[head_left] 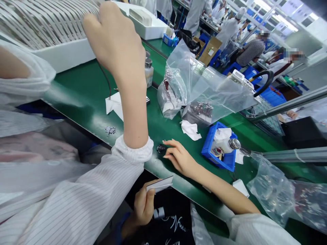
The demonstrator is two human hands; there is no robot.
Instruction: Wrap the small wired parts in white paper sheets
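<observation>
My right hand (117, 44) is raised with its back toward me, beside a white foam tray (68, 56) packed with thin white panels (43, 22). Its fingers curl closed, and what they hold, if anything, is hidden. Below the forearm, partly covered by it, a white flat piece (113, 103) lies on the green table (84, 92), with a thin dark wire (106, 76) rising from it. A small heap of black-and-white bits (110, 130) lies near the table edge. Only my left forearm and cuff show at the left edge; that hand is out of view.
A co-worker's hand (178, 158) reaches to a dark heap of bits (160, 148); their other hand (144, 204) holds a thin white panel (159, 184). Clear plastic bags (176, 81), a blue bin (217, 160) with a bottle (224, 145), and glass bottles (148, 73) stand around.
</observation>
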